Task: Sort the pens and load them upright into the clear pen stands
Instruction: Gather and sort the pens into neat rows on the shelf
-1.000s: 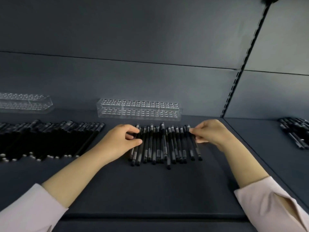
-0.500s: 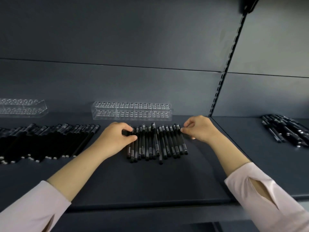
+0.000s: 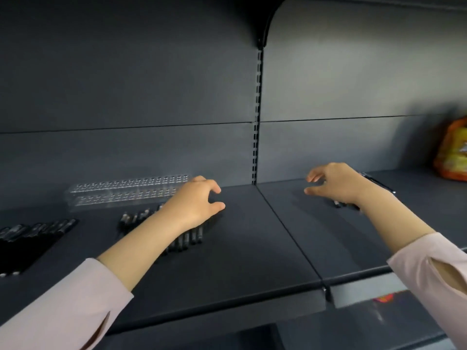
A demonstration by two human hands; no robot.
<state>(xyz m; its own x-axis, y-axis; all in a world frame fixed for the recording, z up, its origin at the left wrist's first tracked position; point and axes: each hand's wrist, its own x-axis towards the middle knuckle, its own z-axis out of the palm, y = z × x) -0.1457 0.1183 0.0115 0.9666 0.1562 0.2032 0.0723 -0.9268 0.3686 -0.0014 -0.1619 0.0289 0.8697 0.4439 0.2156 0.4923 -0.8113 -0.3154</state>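
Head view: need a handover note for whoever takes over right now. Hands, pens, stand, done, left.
Left hand: loosely curled above the middle row of pens, nothing seen in it.
Right hand: relaxed, empty, over the right-hand pens on the next shelf.
Clear stand: at the back, behind the middle row, no pens in it.
Another pile of pens lies far left.
Done: pens lie flat in groups.
Left: load them all upright into the stand.

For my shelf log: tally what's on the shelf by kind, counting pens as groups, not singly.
clear pen stand: 1
pen groups: 3 (left pile, middle row, right pile)
orange bag: 1
Total: 5
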